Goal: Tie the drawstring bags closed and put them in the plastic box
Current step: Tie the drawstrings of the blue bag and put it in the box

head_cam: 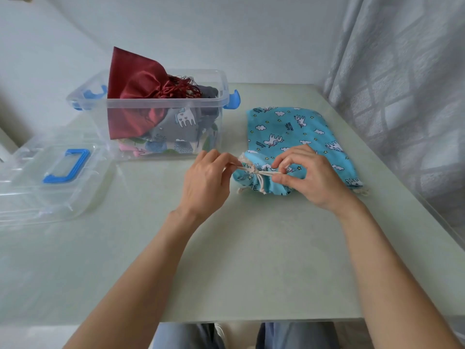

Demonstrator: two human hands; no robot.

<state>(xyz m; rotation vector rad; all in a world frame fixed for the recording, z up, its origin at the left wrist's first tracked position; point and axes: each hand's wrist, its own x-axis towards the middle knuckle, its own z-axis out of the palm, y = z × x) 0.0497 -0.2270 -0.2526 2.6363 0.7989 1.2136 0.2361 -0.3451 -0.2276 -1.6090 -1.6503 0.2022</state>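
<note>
Both hands (pixel 261 177) pinch blue bag's (pixel 297 137) cord (pixel 261 173).

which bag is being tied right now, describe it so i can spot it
On the pale table, right of the clear box, one bag lies flat outside it. It is the blue bag with white unicorns and clouds, both hands pulling its white cord; the others sit in the box.

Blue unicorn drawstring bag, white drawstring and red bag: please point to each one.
Blue unicorn drawstring bag (pixel 297 132), head view, middle of its flat body.
White drawstring (pixel 261 173), head view, taut part between the hands.
Red bag (pixel 136 79), head view, upper cloth.
</note>
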